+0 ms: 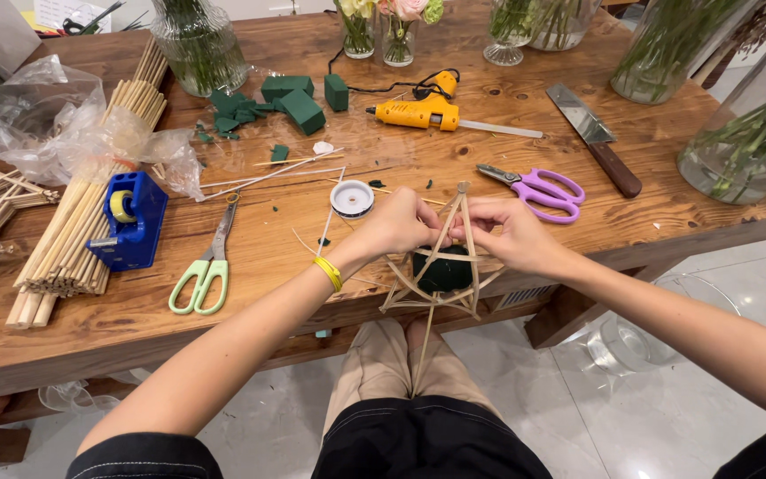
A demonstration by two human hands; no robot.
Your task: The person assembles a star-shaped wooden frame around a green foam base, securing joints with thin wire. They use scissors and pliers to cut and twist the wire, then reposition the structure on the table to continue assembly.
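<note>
Both hands hold a star-shaped frame of thin wooden sticks (418,288) at the table's front edge, above my lap. A dark green foam block (442,269) sits inside the frame. My left hand (398,223), with a yellow band on the wrist, pinches the upper sticks from the left. My right hand (509,232) grips the same upper sticks from the right, near the frame's tip. One long stick hangs down from the frame toward my knees.
On the wooden table (277,257): green-handled scissors (206,266), purple scissors (538,186), a yellow glue gun (423,106), a knife (596,137), a white wire spool (352,198), a blue tape dispenser (130,220), a stick bundle (82,213), green foam pieces (290,98), glass vases (199,44).
</note>
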